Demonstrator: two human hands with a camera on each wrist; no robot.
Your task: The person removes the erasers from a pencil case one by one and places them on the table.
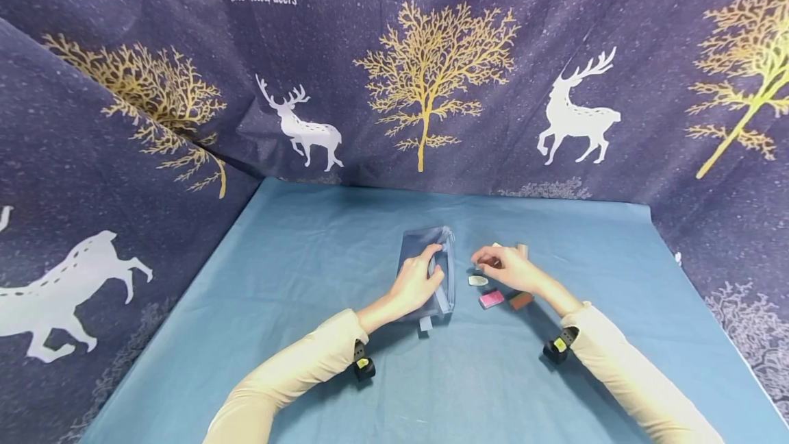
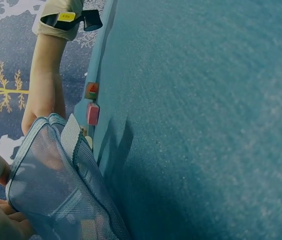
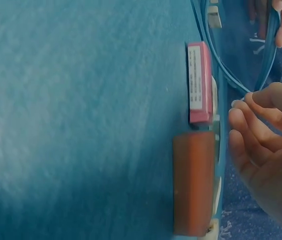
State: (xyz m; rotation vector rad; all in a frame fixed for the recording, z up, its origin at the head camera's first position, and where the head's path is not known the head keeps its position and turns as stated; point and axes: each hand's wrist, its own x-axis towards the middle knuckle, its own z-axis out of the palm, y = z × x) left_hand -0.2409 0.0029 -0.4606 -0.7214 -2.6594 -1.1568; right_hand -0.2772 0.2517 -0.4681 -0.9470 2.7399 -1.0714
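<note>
A blue mesh zipper pouch lies on the cloth with its zipped edge parted. My left hand grips it, thumb and fingers at the opening; the left wrist view shows its mesh side and a pale tab. To the right of the pouch hovers my right hand, fingers loosely bent and thumb near the index finger; nothing shows between them in the right wrist view. Below that hand lie a whitish oval piece, a pink block with a printed label and an orange-brown block.
A beige piece stands behind the right hand, with a pale yellowish piece partly hidden beside it. Blue cloth covers the table. A dark curtain with deer and trees hangs behind and to the sides. Both wrists carry small black cameras.
</note>
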